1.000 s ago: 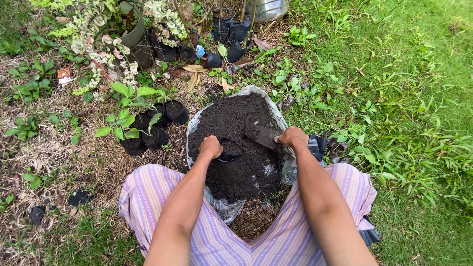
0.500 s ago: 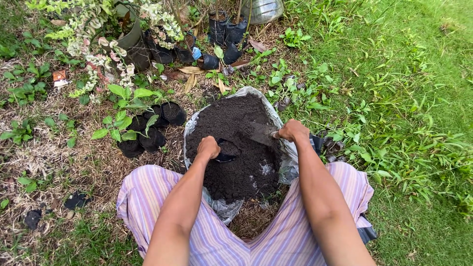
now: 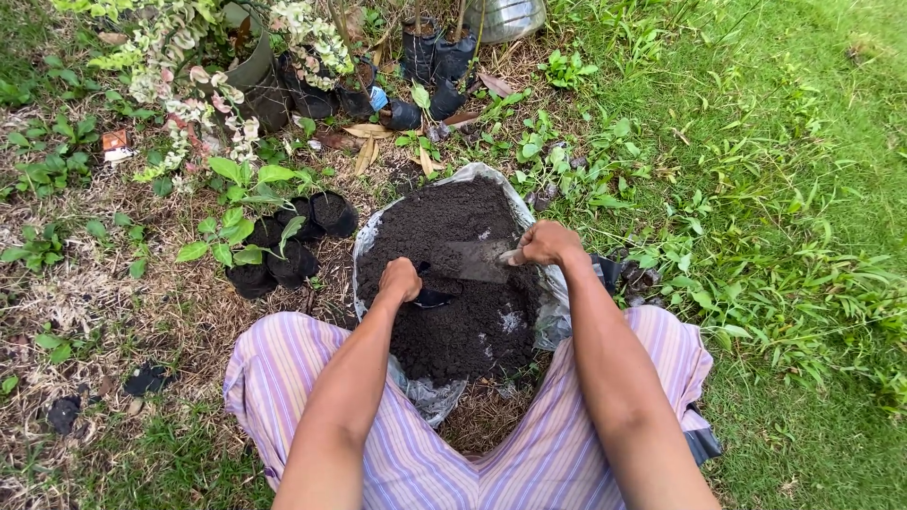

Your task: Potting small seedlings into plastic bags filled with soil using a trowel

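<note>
A clear plastic sack (image 3: 553, 326) full of dark soil (image 3: 453, 227) lies open on the ground between my knees. My left hand (image 3: 400, 280) grips the rim of a small black plastic nursery bag (image 3: 433, 298) that stands sunk in the soil. My right hand (image 3: 543, 243) is closed around the handle of a metal trowel (image 3: 475, 261). The soil-dusted blade lies flat and points left, just above the bag's mouth.
Several soil-filled black nursery bags (image 3: 283, 247) with leafy seedlings stand left of the sack. More black bags (image 3: 430, 57) and a potted variegated plant (image 3: 203, 57) sit at the back. Dry grass lies to the left, green grass to the right. My striped trousers (image 3: 472, 444) frame the sack.
My right hand has lifted the trowel out of the soil and swung its blade left, over the bag that my left hand holds. The left hand has hardly moved.
</note>
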